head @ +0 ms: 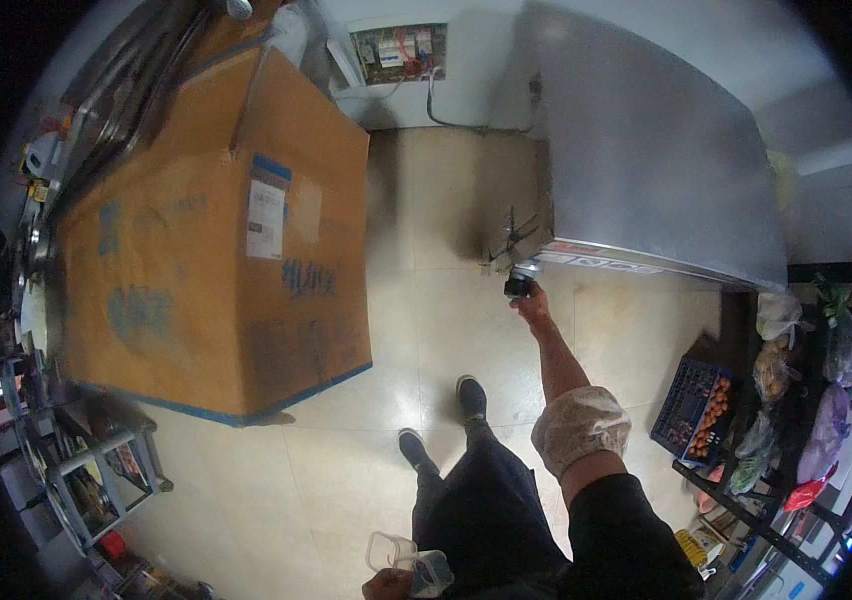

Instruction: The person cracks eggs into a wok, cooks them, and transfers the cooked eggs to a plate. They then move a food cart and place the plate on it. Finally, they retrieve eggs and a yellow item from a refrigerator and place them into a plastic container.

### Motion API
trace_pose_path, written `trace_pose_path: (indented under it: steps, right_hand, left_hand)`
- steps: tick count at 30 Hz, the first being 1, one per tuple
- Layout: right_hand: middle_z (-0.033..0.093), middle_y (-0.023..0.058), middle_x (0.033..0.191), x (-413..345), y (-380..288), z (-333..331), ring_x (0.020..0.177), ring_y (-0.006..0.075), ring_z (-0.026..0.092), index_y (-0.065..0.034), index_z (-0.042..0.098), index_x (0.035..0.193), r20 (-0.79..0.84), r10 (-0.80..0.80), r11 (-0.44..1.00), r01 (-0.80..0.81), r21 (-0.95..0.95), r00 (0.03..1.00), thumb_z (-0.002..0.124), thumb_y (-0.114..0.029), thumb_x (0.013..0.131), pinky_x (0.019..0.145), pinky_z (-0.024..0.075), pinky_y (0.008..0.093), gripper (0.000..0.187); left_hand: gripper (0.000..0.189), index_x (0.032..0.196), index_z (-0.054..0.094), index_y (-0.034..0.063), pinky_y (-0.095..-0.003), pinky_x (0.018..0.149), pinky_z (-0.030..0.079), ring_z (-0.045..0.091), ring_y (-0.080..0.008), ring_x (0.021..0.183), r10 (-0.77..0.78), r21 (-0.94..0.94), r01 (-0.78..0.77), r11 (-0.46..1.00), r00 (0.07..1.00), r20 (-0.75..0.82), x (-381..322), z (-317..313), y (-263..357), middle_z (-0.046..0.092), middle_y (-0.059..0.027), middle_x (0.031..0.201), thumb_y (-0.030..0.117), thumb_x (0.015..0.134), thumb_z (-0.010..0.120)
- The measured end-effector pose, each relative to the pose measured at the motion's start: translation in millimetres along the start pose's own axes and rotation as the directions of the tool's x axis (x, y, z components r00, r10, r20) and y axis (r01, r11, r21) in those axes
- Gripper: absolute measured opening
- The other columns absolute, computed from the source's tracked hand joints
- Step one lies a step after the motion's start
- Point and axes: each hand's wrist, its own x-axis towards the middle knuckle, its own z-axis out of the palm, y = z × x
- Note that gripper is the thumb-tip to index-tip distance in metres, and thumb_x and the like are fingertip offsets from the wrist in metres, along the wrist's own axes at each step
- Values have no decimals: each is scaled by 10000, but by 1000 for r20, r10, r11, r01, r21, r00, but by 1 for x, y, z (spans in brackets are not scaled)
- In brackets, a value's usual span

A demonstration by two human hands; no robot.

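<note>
My right hand (pixel 532 303) reaches forward and is closed around a small black-and-silver object (pixel 521 280), whose exact kind I cannot tell. It is beside the near left corner of a large stainless-steel cabinet (pixel 658 157), where thin metal prongs (pixel 510 244) stick out. At the bottom edge, my left hand (pixel 387 585) grips clear plastic containers (pixel 392 551), held low beside my leg. A sleeve cover (pixel 583 429) is bunched on my right forearm.
A big cardboard box (pixel 306 300) stands at the left, near a metal stepladder (pixel 107 480). An open electrical panel (pixel 400 54) is on the far wall. At the right are a blue crate (pixel 677 409) with eggs and a black rack (pixel 748 510) with bagged vegetables.
</note>
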Motion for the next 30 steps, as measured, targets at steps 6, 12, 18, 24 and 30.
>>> trace_pose_path:
  steps: [6,12,18,24,30]
  right_hand:
    - [629,206,918,-60,53,-2,910,389,590,-63,546,1011,-160,-120,819,7,-574,980,617,-168,740,753,477,482,299]
    - [612,130,1003,-215,161,-59,985,277,583,-57,555,1088,-91,-79,869,24,-494,993,644,-110,641,853,457,344,459]
    - [605,64,1043,-384,203,-155,940,199,589,-63,575,1103,-317,39,992,2,126,948,692,-114,730,738,505,343,394]
    - [592,63,984,-455,237,-234,907,224,608,-105,526,1081,-385,475,781,-178,598,791,634,-229,802,747,535,457,323]
    - [581,65,673,-474,303,-244,522,265,578,-127,566,834,-448,768,601,-272,752,458,543,-195,812,410,471,402,75]
  left_hand:
    - [121,839,649,69,-303,512,480,590,-182,575,311,313,-291,904,950,-14,6,2,-40,634,-75,690,181,805,616]
    - [218,735,638,-8,-305,453,446,524,-138,472,-111,-81,111,991,994,7,15,-11,-55,587,-65,573,199,801,655]
    - [174,734,636,1,-253,501,452,553,-96,548,267,168,-269,949,963,36,23,-30,-39,600,-36,582,165,770,686]
    - [198,707,646,66,-322,535,496,647,-211,570,413,365,-425,828,903,115,36,-22,-2,641,-86,615,256,713,704]
    - [215,708,645,70,-315,517,486,630,-186,549,465,508,-467,724,874,141,38,25,62,623,-90,589,264,700,737]
